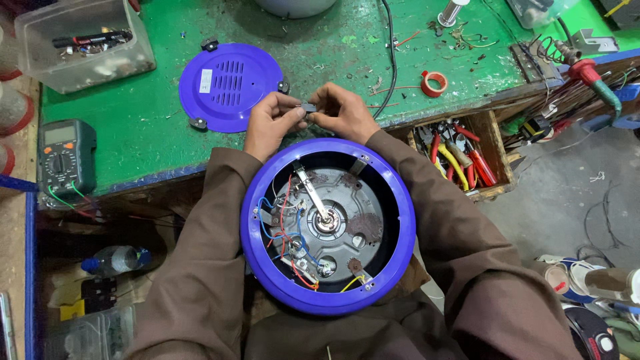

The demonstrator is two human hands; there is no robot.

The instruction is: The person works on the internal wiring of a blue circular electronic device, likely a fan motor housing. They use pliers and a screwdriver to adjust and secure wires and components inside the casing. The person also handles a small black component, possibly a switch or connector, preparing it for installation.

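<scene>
both hands meet over the table edge: the left hand (272,120) and the right hand (343,113) each have their grip pressed onto a small dark part (308,107), pinched between the fingertips of both. it hangs just above the open cooker base (328,227) resting in the person's lap, wires and metal plates bare inside. the part is tiny, so a slack pinch could let it fall among those wires or down to the floor; the base sits loose on the knees and could tip. the green table (147,127) is worn and littered: a purple cover (230,87), a meter (65,157), a tape roll (434,83), a clear bin (83,43). a crate of pliers (460,157) stands beside it on a grey floor.
</scene>
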